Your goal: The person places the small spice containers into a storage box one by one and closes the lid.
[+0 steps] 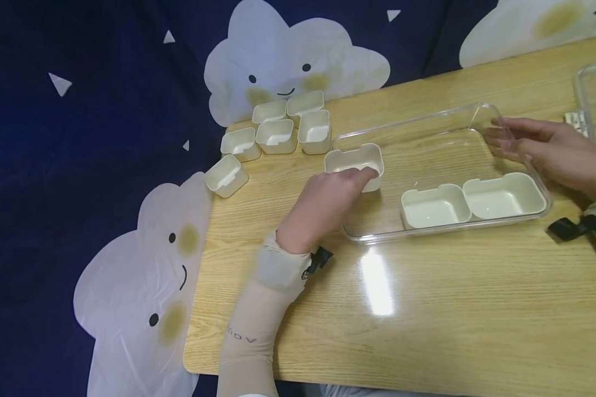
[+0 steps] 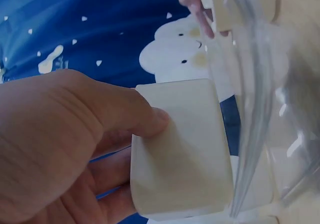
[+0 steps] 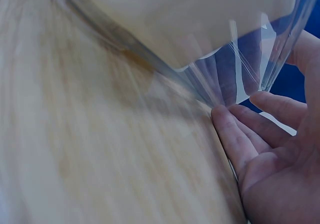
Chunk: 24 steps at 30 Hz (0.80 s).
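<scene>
We've got the left grip [image 1: 323, 207] pinching a cup [image 2: 185, 156] (only the left wrist view shows the thumb [image 2: 131, 109] on its outside), right grip [image 3: 275, 159] straight-fingered against the box [image 1: 427, 157].

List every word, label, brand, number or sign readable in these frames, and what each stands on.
"AQU": on the left sleeve, upside down in the head view; small, middle letter uncertain.
Pale piece near the right hand: any marks too small to read.
Cups and clear box: no text visible.
</scene>
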### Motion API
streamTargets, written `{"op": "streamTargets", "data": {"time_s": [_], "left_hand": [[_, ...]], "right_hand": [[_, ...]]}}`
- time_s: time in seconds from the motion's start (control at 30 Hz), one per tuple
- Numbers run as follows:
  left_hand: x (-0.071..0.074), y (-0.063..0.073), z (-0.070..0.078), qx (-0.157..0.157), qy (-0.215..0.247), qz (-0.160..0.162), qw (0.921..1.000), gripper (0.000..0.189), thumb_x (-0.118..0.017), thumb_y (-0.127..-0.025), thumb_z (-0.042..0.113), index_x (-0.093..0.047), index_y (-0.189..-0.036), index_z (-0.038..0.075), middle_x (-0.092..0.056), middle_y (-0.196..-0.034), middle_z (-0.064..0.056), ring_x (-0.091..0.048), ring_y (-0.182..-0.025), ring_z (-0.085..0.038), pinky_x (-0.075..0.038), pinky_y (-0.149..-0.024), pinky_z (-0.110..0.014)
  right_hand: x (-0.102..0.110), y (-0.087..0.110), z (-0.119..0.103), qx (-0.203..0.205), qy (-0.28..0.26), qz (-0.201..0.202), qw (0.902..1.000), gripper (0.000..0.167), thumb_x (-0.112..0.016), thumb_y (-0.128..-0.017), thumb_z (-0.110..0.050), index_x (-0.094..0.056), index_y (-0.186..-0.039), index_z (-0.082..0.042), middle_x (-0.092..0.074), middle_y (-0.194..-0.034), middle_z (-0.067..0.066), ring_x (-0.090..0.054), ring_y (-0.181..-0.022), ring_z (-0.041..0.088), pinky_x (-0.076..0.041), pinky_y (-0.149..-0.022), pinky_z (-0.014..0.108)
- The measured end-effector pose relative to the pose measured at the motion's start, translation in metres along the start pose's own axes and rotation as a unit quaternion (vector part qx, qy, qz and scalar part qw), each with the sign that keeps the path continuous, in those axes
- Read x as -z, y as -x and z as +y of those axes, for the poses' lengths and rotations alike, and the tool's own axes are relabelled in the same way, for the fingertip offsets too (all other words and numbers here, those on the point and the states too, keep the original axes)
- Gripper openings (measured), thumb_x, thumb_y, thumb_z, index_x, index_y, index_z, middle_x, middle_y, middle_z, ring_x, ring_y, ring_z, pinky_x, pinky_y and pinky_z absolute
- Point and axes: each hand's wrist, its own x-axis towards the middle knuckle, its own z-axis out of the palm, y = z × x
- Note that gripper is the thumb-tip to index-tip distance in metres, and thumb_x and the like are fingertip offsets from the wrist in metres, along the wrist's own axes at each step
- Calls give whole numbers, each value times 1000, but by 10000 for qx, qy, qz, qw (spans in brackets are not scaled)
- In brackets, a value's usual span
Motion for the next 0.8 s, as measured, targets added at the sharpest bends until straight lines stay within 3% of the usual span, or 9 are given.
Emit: {"op": "streamTargets", "data": {"time_s": [0.53, 0.8], "left_hand": [[-4, -4, 17, -254, -15, -1030, 9944, 43, -45, -104, -1, -60, -137, 23, -72, -100, 7, -63, -73, -10, -55, -58, -33], [-7, -6, 19, -489, 318, -1464, 9875, 38, -46, -99, -4, -62, -121, 21, -65, -84, 5, -62, -73, -12, -53, -57, -31]], "right_hand": [[-2, 0, 2, -102, 72, 83, 9999, 64, -55, -107, -33, -28, -164, -21, -41, -163, -10, -56, -111, -26, -46, -88, -1], [-2, 0, 2, -150, 146, 95, 9997, 62, -54, -107, -34, -30, -163, -22, -38, -165, -8, -56, -109, -27, -46, -87, -1]]}}
